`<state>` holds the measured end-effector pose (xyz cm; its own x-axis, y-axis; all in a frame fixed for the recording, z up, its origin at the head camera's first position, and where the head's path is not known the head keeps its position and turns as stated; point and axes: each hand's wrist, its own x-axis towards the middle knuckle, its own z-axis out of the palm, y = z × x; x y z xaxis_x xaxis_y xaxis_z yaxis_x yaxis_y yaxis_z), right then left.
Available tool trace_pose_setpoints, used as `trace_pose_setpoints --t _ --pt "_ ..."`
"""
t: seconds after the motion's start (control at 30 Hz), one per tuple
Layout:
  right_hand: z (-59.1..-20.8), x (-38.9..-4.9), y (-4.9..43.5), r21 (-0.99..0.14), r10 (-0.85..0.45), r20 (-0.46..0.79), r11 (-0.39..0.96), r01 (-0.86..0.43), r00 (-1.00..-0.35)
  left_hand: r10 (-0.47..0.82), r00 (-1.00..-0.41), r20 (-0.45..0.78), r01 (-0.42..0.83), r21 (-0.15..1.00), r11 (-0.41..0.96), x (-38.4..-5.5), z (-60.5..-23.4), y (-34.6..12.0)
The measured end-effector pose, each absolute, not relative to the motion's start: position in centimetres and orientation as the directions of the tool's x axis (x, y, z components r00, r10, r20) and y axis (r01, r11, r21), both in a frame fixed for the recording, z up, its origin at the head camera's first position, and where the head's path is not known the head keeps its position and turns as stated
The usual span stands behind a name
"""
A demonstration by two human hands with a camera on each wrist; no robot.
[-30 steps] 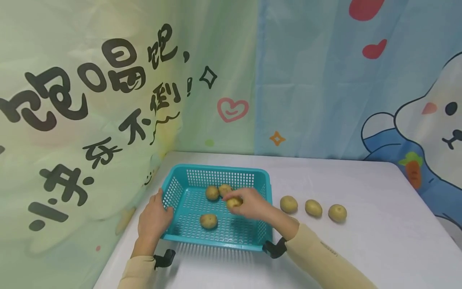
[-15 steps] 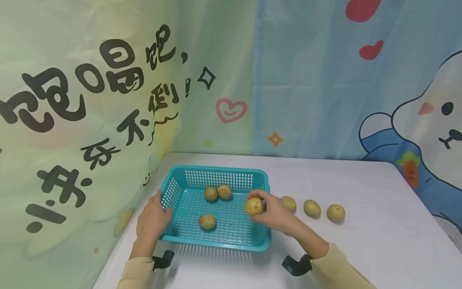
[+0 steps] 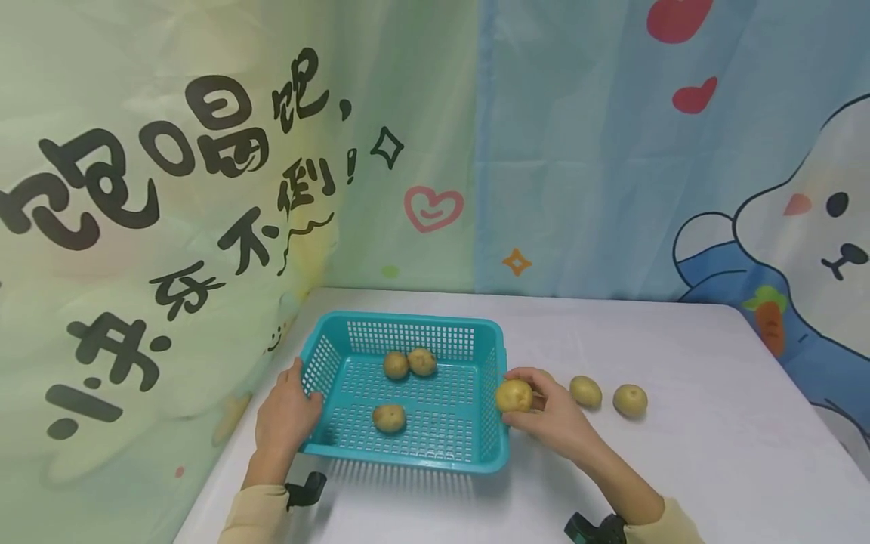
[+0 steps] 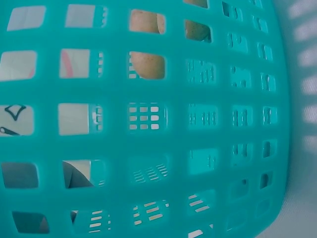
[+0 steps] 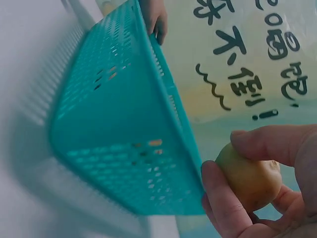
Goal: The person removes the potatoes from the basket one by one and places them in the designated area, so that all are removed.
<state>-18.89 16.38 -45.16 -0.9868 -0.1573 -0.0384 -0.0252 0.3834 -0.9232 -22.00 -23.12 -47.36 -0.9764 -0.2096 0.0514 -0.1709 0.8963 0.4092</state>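
A turquoise plastic basket with perforated walls stands on the table. My left hand grips its left rim, thumb on the inner side. Three potatoes lie in it: two touching near the back, one potato nearer the front. Over the basket's right rim, my right hand holds another potato between thumb and fingers. The left wrist view is filled by the basket's wall, with potatoes showing through the holes.
Right of the basket, on the white table, a potato and another potato lie in a row. A third potato there is mostly hidden behind my right hand. Printed curtains hang along the left and back.
My right hand has lifted a potato from inside the basket and carried it right, to above the right rim. My left hand has kept its grip on the left rim.
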Motion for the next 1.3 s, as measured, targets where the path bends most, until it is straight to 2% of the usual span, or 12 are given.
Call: trace_pose_setpoints --t 0.13,0.43,0.77,0.93,1.3 --pt "-45.9 -18.3 17.7 -0.939 -0.141 -0.037 0.343 -0.014 -0.989 -0.203 -0.978 0.049 -0.166 0.413 0.895 -22.0 -47.2 -23.2" --pt "-47.7 -17.0 20.4 -0.897 -0.06 -0.122 0.434 0.085 -0.991 -0.202 -0.979 0.025 -0.174 0.413 0.894 -21.9 -47.1 -23.1" --pt "-49.8 -15.8 22.8 -0.877 -0.008 -0.091 0.475 0.076 -0.996 -0.193 -0.981 0.017 -0.169 0.415 0.894 -21.8 -47.0 -23.2" --pt "-50.8 -15.6 23.8 -0.836 0.044 -0.106 0.537 0.113 -0.993 -0.197 -0.98 0.012 -0.174 0.411 0.895 -21.7 -47.1 -23.2" --pt "-52.1 -15.7 25.1 -0.799 0.096 -0.115 0.582 0.149 -0.989 -0.195 -0.981 0.009 -0.174 0.41 0.895 -21.7 -47.0 -23.1"
